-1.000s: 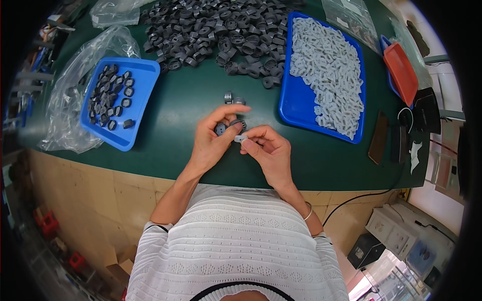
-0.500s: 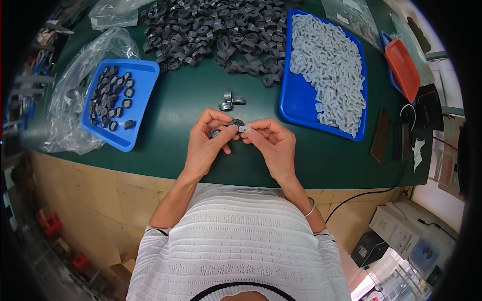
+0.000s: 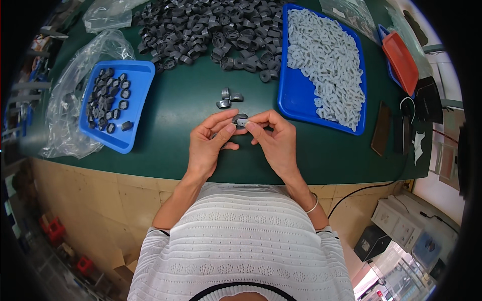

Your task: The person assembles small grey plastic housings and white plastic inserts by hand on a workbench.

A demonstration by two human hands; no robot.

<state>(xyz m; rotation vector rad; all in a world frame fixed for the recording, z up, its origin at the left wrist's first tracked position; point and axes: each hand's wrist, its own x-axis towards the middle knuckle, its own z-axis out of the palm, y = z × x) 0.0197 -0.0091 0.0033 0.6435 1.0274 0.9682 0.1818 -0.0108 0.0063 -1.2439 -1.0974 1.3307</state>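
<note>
My left hand (image 3: 207, 143) pinches a small dark grey plastic ring (image 3: 237, 118) between thumb and fingers, just above the table. Pressed against the ring's opening is a small translucent white plastic piece (image 3: 242, 122), gripped by the thumb and forefinger of my right hand (image 3: 275, 140). Fingertips partly cover both parts, so how far the piece sits inside the ring cannot be made out. Just beyond my hands, a few loose dark grey rings (image 3: 236, 97) lie together on the green table (image 3: 186, 108).
A big heap of dark grey rings (image 3: 201, 30) spreads across the back. At right, a blue tray (image 3: 296, 95) holds many white pieces (image 3: 326, 60). A smaller blue tray (image 3: 138, 90) at left contains dark parts (image 3: 103, 98). Plastic bags (image 3: 65, 115) and a red tray (image 3: 401, 60) lie nearby.
The white piece has come from beside the ring to against its opening, and the ring has turned to show it. A second dark part seen in my left hand is now hidden.
</note>
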